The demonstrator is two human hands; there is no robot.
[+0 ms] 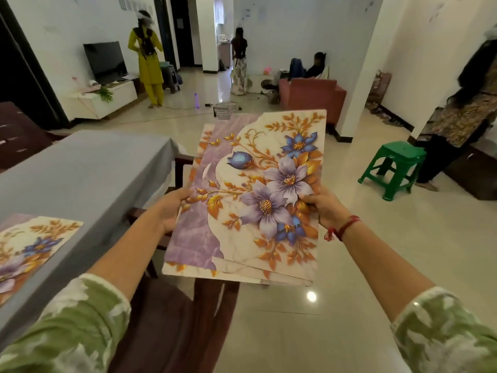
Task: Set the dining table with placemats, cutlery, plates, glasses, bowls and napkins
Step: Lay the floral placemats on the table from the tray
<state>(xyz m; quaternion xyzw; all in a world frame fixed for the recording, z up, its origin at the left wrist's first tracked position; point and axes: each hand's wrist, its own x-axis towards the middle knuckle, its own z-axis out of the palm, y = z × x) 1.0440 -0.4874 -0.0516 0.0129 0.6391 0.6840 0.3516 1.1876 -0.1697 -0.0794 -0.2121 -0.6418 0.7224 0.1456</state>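
Centrally, left hand [169, 210] and right hand [324, 207] grip opposite edges of a stack of floral placemats [250, 200]; another placemat [35, 246] lies on the grey table [80, 168], near left

white walls [295, 36] | glossy cream floor [349, 265] | green stool [403, 154] | pink sofa [309, 94] | TV [105, 61] on white cabinet [118, 99]

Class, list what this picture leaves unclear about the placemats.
Head view: mat count in the held stack; the top mat covers the rest.
Head view: the placemat on the table, cut off by the left edge.
Head view: fingers of left hand and right hand, beneath the stack.
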